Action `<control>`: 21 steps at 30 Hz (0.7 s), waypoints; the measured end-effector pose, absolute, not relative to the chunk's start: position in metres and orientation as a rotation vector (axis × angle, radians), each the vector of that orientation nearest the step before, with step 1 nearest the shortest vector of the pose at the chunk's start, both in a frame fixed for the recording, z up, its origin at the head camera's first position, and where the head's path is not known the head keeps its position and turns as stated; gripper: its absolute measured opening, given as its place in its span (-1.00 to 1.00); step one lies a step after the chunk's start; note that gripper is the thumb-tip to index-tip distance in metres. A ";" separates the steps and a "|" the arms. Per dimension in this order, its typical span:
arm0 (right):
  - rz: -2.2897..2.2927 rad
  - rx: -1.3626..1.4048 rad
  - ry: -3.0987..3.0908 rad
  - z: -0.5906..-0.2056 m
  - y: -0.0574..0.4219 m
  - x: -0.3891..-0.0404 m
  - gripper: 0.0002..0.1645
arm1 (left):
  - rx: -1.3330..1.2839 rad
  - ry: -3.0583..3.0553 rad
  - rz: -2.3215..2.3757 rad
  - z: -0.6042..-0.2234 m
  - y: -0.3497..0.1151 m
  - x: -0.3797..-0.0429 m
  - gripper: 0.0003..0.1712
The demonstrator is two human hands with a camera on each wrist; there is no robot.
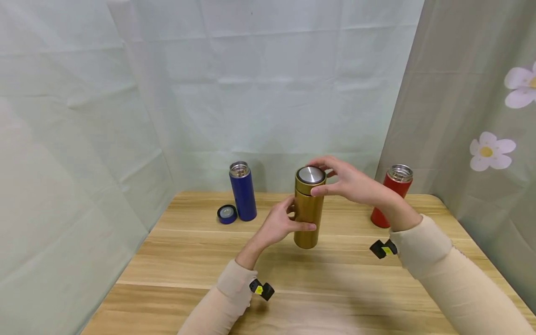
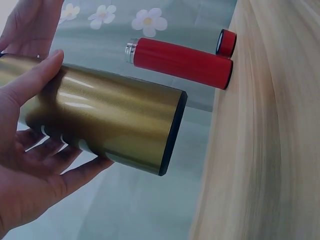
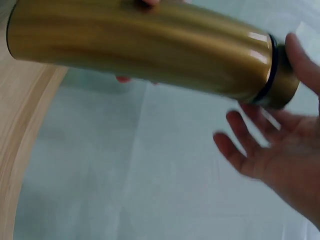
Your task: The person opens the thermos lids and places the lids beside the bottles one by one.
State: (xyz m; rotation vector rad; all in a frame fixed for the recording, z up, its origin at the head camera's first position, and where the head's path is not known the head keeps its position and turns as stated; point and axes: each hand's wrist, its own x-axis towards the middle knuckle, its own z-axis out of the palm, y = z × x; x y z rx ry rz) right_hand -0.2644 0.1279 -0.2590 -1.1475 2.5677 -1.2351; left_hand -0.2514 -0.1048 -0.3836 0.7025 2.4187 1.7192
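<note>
A gold thermos bottle is held upright; the left wrist view shows its dark base raised off the table. My left hand grips the body, thumb on one side and fingers round the other. At the top, my right hand pinches the gold lid between thumb and fingers. That lid has a silver disc on top and sits on the bottle, a thin dark line marking the joint. In the right wrist view the right thumb lies along the lid's side, with some fingers spread free below it.
An uncapped blue bottle stands at the back left, its blue lid beside it. At the back right is an uncapped red bottle, partly behind my right arm; its red lid lies by its base. Pale curtains enclose the wooden table.
</note>
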 end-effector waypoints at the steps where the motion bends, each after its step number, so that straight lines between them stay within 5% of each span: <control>1: -1.232 -1.169 2.527 -0.258 0.130 -0.266 -0.27 | 0.713 2.415 1.717 -0.384 -0.105 -0.251 -0.08; 13: -1.234 -1.126 2.561 -0.264 0.131 -0.264 -0.06 | 0.683 2.433 1.729 -0.384 -0.104 -0.250 -0.12; 21: -1.346 -0.971 2.796 -0.275 0.108 -0.252 -0.19 | 0.653 2.433 1.760 -0.385 -0.106 -0.251 -0.11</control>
